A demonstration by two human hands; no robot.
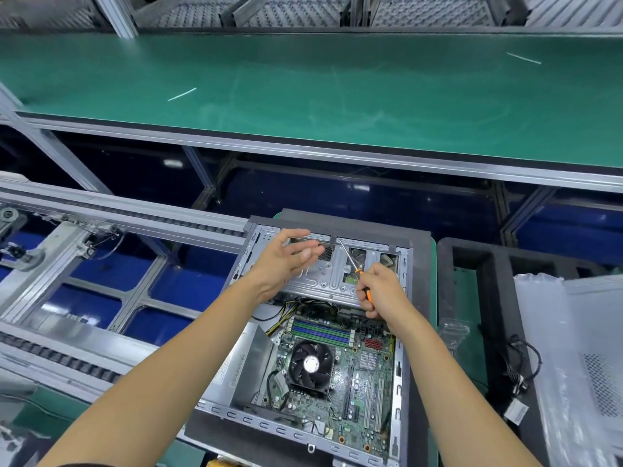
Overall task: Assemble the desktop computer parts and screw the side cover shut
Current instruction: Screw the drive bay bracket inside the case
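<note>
An open desktop computer case (403, 365) lies on its side in front of me, its motherboard (357, 375) and black CPU fan (310, 364) exposed. A metal drive cage (332, 274) spans the far end of the case. My right hand (381, 291) grips a screwdriver (352, 261) with an orange and black handle; its thin shaft points up and left toward the cage's far edge. My left hand (286, 261) hovers over the left part of the cage, fingers spread, holding nothing.
A side cover wrapped in clear plastic (580, 365) lies at the right beside black foam packing (478, 264) and a loose black cable (519, 375). A roller conveyor frame (101, 224) runs along the left. A green belt (303, 89) stretches across the back.
</note>
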